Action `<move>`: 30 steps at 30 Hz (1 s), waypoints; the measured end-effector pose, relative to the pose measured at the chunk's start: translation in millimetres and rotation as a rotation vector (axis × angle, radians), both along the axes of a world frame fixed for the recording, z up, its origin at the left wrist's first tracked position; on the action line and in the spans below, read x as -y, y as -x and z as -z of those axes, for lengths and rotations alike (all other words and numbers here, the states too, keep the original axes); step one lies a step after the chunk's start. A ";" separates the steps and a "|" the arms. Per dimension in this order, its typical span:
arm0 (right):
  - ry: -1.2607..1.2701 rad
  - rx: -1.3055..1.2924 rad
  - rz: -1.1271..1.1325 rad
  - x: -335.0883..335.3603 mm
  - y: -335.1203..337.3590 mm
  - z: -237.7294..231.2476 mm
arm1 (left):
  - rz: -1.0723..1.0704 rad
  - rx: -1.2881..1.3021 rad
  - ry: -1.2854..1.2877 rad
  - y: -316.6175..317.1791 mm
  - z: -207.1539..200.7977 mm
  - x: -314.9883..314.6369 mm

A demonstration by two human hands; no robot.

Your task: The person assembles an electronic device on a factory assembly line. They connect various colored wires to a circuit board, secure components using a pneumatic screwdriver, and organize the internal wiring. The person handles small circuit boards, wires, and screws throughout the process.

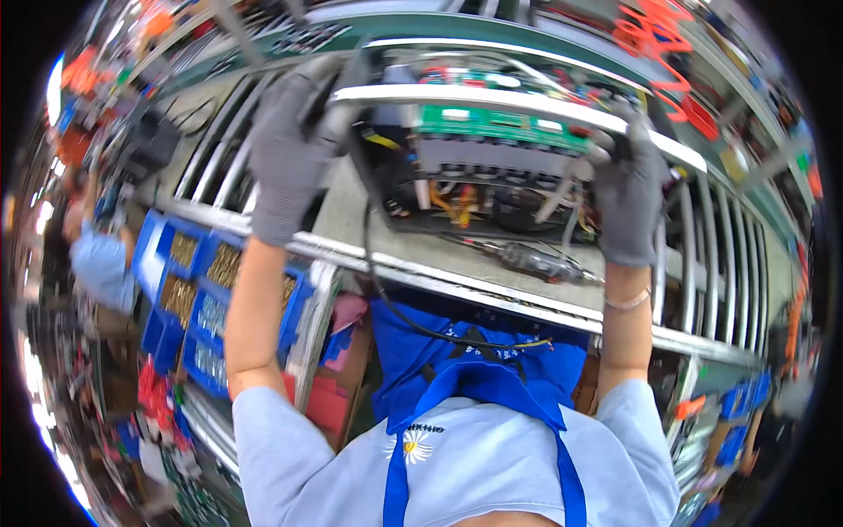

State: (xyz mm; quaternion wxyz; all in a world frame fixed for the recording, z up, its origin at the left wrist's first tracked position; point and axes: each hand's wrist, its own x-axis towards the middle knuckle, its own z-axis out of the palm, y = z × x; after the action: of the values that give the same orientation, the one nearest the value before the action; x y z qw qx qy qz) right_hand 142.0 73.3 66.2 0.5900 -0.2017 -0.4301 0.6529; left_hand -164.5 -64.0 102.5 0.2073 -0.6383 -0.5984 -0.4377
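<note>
An opened electronics housing (382, 176) stands on the bench in front of me, with a green circuit board (492, 123), grey connector blocks and loose wiring inside. A pale metal panel edge (492, 97) runs across its top. My left hand (288, 154), in a grey glove, grips the left end of that edge, thumb toward me. My right hand (630, 198), also gloved, has its fingers curled over the right part of the edge; the fingertips are partly blurred. Between the housing and the bench's near edge lies a power screwdriver (540, 262).
Metal rollers (711, 255) line the bench on both sides. Blue bins (211, 329) of small metal parts hang at the left, below the bench. A black cable (371, 255) drops over the near edge. Orange coiled hoses (659, 44) hang at the back right. Another person (104, 263) is at far left.
</note>
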 end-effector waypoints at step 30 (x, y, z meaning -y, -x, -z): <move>-0.008 0.675 -0.060 16.9 -26.3 -21.9 | 0.163 -0.055 0.526 -4.2 -15.4 -43.7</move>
State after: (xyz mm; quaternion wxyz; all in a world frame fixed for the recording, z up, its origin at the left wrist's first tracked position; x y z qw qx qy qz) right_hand 168.3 56.3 88.1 0.3958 -0.3914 -0.6095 0.5645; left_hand -160.3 -20.3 117.9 0.0149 -0.7279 -0.6322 -0.2650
